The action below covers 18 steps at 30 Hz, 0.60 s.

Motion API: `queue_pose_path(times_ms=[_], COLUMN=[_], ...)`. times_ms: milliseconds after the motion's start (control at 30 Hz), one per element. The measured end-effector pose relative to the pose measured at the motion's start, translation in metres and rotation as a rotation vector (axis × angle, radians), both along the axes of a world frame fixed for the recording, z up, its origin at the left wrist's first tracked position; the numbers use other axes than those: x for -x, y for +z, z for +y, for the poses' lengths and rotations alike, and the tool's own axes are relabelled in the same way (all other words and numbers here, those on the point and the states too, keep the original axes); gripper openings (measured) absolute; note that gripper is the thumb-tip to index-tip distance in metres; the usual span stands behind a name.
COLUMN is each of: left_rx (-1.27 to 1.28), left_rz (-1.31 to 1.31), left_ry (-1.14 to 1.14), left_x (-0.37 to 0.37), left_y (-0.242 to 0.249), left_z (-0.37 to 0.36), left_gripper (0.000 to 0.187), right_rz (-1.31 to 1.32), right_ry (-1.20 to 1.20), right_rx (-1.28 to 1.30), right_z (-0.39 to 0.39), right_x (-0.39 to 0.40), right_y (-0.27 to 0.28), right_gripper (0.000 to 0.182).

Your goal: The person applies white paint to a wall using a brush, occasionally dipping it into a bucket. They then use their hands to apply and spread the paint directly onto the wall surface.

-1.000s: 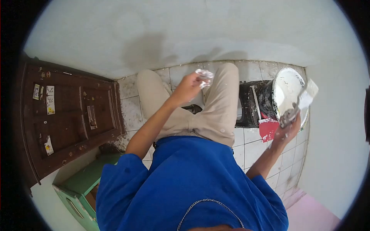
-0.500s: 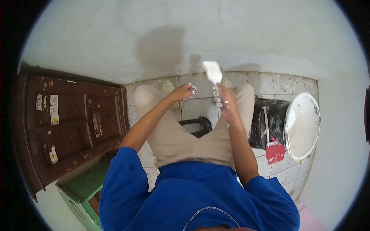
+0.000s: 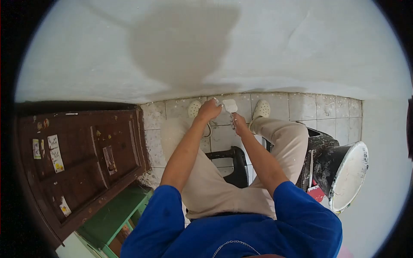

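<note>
My right hand (image 3: pixel 238 124) grips a putty knife whose white-coated blade (image 3: pixel 229 105) points toward the foot of the pale wall (image 3: pixel 258 51). My left hand (image 3: pixel 208 112) is closed around a small white-smeared object, of which only a tip shows, and it touches the blade's left edge. Both hands reach forward between my knees, above the tiled floor (image 3: pixel 301 107). I sit on a black stool (image 3: pixel 234 165), with my white shoes (image 3: pixel 261 109) close to the wall.
A black bucket (image 3: pixel 349 176) with white filler stands at my right, a red-handled tool (image 3: pixel 317 193) beside it. A brown wooden door (image 3: pixel 81 159) is open at the left, with a green wooden box (image 3: pixel 116 215) below it.
My right hand came away from the bucket with the loaded putty knife and swung left to meet my left hand. Both hands then dropped lower, near the floor, as my head tilted forward.
</note>
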<state>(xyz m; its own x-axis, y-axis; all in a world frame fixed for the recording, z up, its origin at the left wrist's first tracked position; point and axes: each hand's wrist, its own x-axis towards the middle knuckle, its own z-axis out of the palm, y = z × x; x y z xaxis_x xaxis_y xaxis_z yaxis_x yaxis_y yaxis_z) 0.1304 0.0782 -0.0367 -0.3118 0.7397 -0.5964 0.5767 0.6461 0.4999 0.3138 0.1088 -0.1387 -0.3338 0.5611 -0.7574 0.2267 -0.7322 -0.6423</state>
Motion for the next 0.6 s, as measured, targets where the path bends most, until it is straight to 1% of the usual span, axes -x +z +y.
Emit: queue_pose_path(times_ms=[67,167,267,367,467,567,600], left_rx=[-0.002,0.02,0.038,0.004,0.001,0.007,-0.002], left_rz=[0.02,0.002,-0.013,0.007,0.019,0.012,0.01], left_ry=[0.017,0.011,-0.002,0.005,0.003,-0.01,-0.004], left_x=[0.002,0.005,0.006,0.006,0.001,-0.002,-0.003], left_y=[0.002,0.009,0.018,0.018,0.023,0.023,0.024], left_z=[-0.002,-0.002,-0.003,-0.002,-0.001,0.0,0.0], left_gripper=[0.051,0.051,0.052,0.053,0.053,0.053,0.053], right_rz=[0.0,-0.039,0.009,0.05,-0.011,0.015,-0.008], right_ry=[-0.116,-0.123,-0.176,-0.216,-0.223,-0.23,-0.241], right_rx=[0.106,0.128,0.088,0.083,0.123,0.047,0.077], right_z=[0.003,0.01,0.016,0.022,0.033,0.023,0.021], right_x=[0.015,0.036,0.052,0.065,0.075,0.069,0.068], right_y=[-0.022,-0.027,-0.033,-0.02,-0.023,-0.008,-0.013], right_gripper=[0.027,0.023,0.023,0.024,0.024,0.025,0.025])
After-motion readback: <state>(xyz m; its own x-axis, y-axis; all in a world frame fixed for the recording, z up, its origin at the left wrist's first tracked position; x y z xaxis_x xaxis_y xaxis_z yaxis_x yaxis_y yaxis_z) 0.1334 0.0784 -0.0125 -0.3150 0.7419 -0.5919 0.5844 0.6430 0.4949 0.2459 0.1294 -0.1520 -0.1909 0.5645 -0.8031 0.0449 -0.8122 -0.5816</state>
